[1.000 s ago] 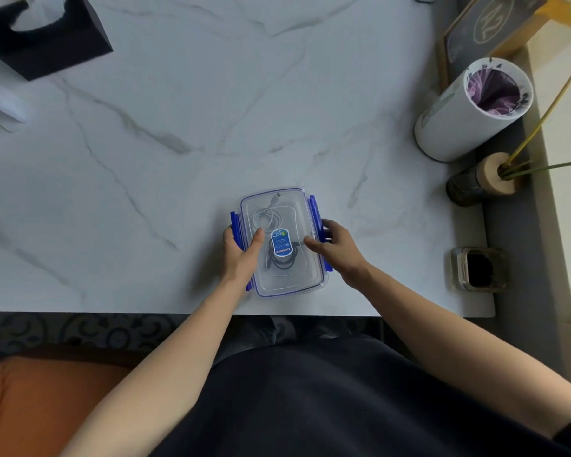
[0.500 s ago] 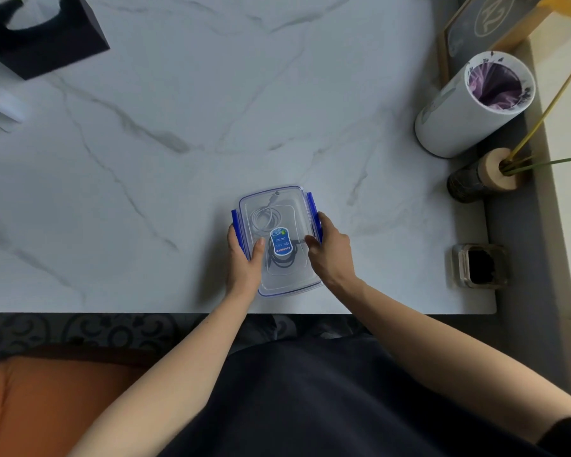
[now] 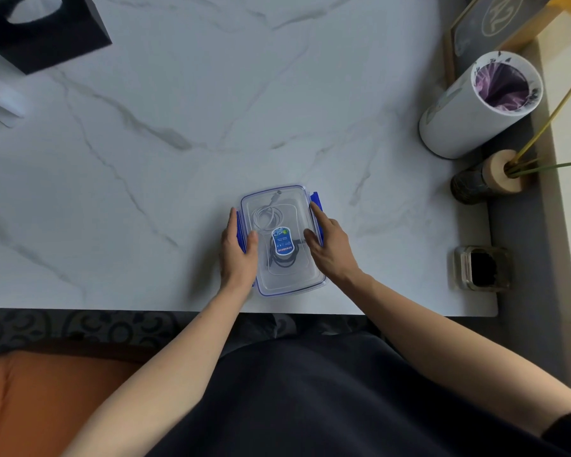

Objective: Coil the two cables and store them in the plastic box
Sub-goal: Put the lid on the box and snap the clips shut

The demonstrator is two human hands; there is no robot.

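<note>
A clear plastic box (image 3: 290,283) with blue side clasps and a blue label on its lid sits on the marble table (image 3: 178,159) near the front edge. Through the lid I see a coiled white cable (image 3: 267,217) at the far end and a coiled black cable (image 3: 282,260) nearer me. My left hand (image 3: 238,255) grips the box's left side, fingers along the left clasp and thumb on the lid. My right hand (image 3: 330,249) holds the right side, fingers pressed on the right clasp, thumb on the lid.
A black tissue box (image 3: 43,31) stands at the far left, a white object (image 3: 0,103) below it. On the right are a white cylindrical bin (image 3: 475,110) with a purple liner, a small vase (image 3: 488,179) with stems, and a glass jar (image 3: 482,268).
Both hands have shifted along the box sides; the right fingers slid forward onto the right clasp and the left fingers onto the left clasp. The box stays where it was.
</note>
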